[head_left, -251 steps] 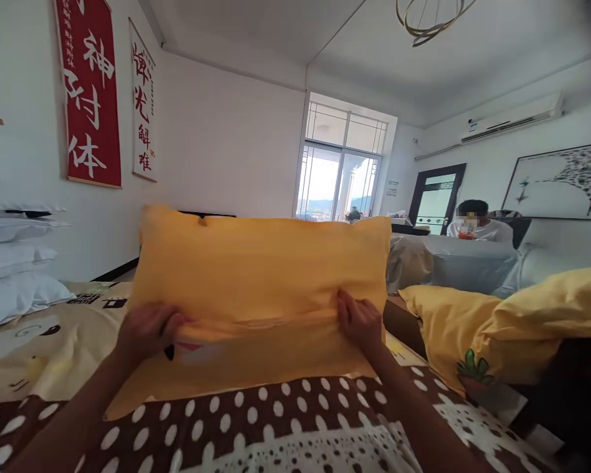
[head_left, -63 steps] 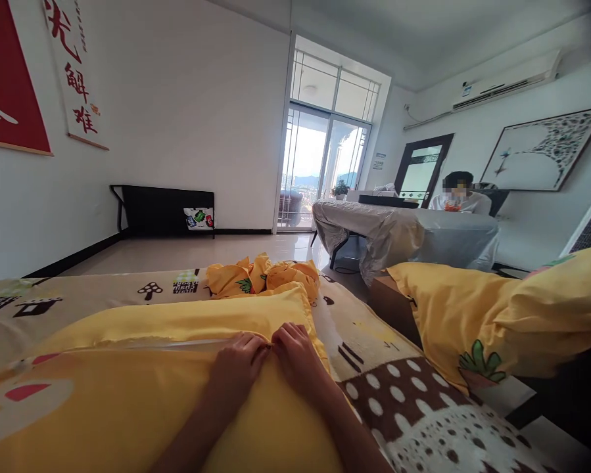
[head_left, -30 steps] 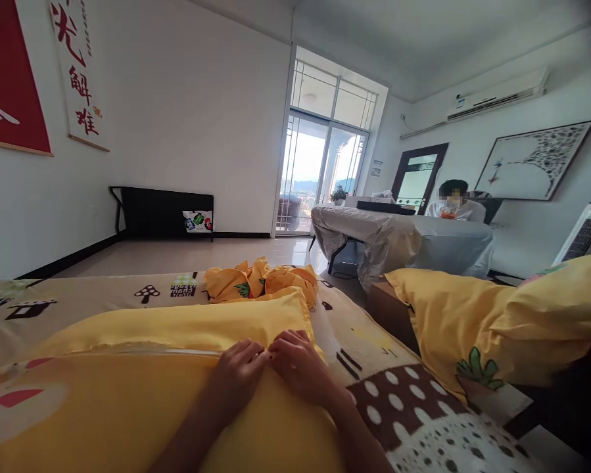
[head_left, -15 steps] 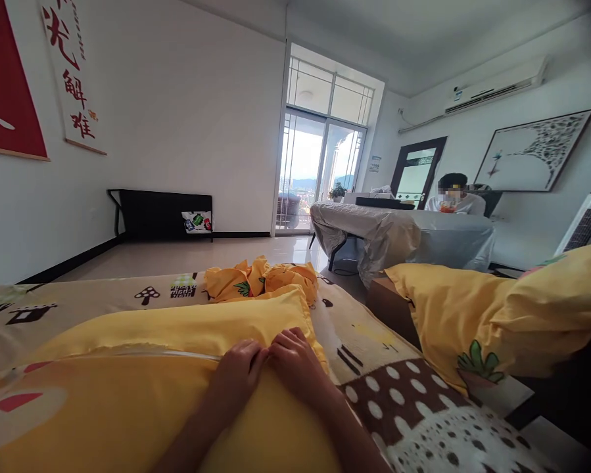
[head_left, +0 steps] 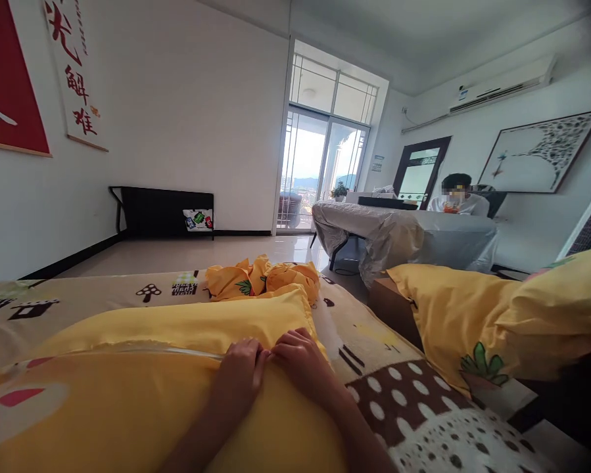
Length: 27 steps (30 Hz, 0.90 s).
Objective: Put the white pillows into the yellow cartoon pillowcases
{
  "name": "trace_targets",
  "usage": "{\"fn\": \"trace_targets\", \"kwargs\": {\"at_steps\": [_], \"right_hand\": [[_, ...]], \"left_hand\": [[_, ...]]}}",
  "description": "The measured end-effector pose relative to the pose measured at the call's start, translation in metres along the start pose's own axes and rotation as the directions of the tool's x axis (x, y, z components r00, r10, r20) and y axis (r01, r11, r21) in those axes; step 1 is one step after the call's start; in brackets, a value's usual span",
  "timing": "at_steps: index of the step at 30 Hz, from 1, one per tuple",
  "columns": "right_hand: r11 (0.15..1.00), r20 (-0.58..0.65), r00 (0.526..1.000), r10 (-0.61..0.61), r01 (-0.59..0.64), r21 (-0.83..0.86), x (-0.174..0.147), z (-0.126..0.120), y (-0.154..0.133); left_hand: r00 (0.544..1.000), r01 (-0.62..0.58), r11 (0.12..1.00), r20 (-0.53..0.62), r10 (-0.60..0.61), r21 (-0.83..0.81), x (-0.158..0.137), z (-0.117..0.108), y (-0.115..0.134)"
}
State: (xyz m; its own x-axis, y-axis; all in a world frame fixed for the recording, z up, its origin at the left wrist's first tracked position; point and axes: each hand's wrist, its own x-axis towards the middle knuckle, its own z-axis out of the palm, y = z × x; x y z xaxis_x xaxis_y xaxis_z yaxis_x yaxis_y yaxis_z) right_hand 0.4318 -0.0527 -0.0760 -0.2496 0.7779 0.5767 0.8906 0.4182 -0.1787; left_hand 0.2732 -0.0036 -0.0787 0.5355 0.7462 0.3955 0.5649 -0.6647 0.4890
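A plump yellow pillow [head_left: 142, 407] in a pillowcase with a pink-and-white print fills the lower left. A whitish seam line [head_left: 177, 353], perhaps a zipper, crosses it, and a loose yellow flap [head_left: 177, 322] of the case lies beyond. At the right end of this line my left hand [head_left: 240, 371] is closed with its fingers pinched on the fabric. My right hand [head_left: 300, 358] touches it fingertip to fingertip, also closed on the pillowcase edge. Whatever small part lies between the fingertips is hidden.
The pillow rests on a patterned blanket [head_left: 374, 394]. Crumpled orange-yellow fabric [head_left: 260, 279] lies behind it. More yellow bedding [head_left: 463, 302] hangs over a brown box [head_left: 391, 305] at right. A person [head_left: 457, 197] sits behind a plastic-covered table [head_left: 374, 220].
The view has shifted slightly. Both hands stay pinched together at the pillowcase seam, with only a tiny movement of the fingers.
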Motion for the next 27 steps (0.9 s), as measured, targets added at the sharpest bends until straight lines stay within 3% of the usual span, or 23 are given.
{"fn": "trace_targets", "kwargs": {"at_steps": [2,4,12,16,21,27], "right_hand": [[0.999,-0.001,1.0,0.019,-0.019,0.038,0.0,-0.003,0.001],[0.997,0.004,1.0,0.021,-0.021,0.07,-0.001,-0.005,0.002],[0.996,0.018,0.999,0.031,-0.033,0.084,0.001,-0.005,0.008],[0.999,-0.066,0.997,0.035,-0.032,0.038,0.0,-0.01,-0.003],[0.999,-0.096,0.995,-0.027,0.029,0.021,-0.001,0.001,-0.027],[0.996,-0.133,0.988,-0.075,0.068,-0.059,0.001,0.027,-0.021]], "left_hand": [[0.987,-0.147,0.979,-0.046,0.155,0.142,0.0,0.0,0.0],[0.972,-0.224,0.95,-0.02,0.234,0.22,0.001,-0.002,-0.002],[0.991,-0.037,0.984,0.137,0.013,0.175,0.001,-0.036,-0.01],[0.983,0.032,0.984,0.173,-0.062,0.173,-0.003,-0.054,-0.009],[0.976,0.045,0.962,0.194,-0.1,0.27,-0.004,-0.053,-0.005],[0.97,0.036,0.953,0.22,-0.106,0.3,-0.003,-0.047,-0.006]]}}
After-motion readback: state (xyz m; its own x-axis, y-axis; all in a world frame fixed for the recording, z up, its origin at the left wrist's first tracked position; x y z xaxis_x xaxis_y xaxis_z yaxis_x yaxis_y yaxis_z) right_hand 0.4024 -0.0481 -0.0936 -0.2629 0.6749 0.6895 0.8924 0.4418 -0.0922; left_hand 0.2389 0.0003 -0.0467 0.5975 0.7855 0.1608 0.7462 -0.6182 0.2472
